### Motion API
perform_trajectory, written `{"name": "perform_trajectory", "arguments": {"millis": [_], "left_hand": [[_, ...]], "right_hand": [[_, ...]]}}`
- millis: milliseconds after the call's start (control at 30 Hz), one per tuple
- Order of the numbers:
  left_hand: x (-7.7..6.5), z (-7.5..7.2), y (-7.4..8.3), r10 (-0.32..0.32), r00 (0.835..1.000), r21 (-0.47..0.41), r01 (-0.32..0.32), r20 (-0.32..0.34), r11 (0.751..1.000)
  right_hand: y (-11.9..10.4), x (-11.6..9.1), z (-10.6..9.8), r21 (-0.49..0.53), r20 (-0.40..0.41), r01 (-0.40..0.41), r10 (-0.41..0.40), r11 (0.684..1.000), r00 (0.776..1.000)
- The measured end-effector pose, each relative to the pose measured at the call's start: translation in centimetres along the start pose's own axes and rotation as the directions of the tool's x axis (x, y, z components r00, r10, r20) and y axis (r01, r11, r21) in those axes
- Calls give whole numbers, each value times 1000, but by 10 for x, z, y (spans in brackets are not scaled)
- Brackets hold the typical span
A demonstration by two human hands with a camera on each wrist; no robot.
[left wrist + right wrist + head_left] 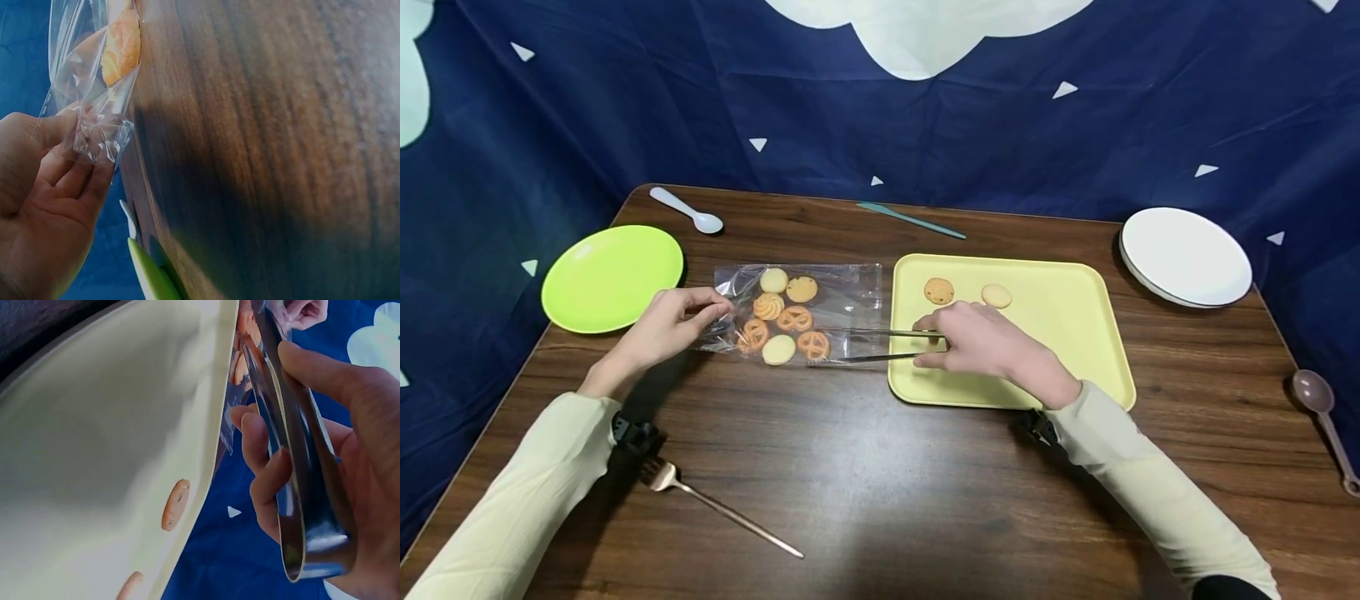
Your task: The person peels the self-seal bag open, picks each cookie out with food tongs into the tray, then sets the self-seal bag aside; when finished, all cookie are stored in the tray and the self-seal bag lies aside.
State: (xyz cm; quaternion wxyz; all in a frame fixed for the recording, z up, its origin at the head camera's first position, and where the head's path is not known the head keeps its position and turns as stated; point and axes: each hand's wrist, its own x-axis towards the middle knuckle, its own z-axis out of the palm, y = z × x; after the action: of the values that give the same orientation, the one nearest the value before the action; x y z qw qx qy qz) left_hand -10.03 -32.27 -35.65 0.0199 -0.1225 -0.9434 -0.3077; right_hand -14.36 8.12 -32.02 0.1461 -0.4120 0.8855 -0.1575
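My left hand (662, 332) pinches the left end of a clear plastic bag (861, 287) between thumb and fingers. Several cookies show through the bag: a swirled cookie (768, 307), pretzel-shaped ones such as this pretzel cookie (795, 318), and plain round ones like the pale cookie (778, 350). Metal tongs (306, 519) are gripped in my right hand (977, 340), above the yellow tray (1067, 325). Their spread arms point left over the bag, the tips by the lower pretzel cookie (813, 345). On the tray lie a speckled cookie (938, 291) and a pale round cookie (997, 296).
A green plate (613, 279) and a white spoon (688, 210) lie on the left, a teal knife (913, 220) at the back. White plates (1186, 257) sit at the right, above a brown spoon (1324, 421). A copper-coloured fork (730, 512) lies in front.
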Motion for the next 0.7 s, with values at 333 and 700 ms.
{"name": "perform_trajectory", "arguments": {"millis": [333, 700], "left_hand": [[0, 0, -1, -2, 1000, -3, 2, 7, 1000], [-1, -1, -2, -1, 1000, -7, 1, 20, 1000]], "right_hand": [[-7, -2, 4, -110, -79, 41, -50, 993, 996], [4, -14, 6, -48, -109, 33, -38, 998, 993]]}}
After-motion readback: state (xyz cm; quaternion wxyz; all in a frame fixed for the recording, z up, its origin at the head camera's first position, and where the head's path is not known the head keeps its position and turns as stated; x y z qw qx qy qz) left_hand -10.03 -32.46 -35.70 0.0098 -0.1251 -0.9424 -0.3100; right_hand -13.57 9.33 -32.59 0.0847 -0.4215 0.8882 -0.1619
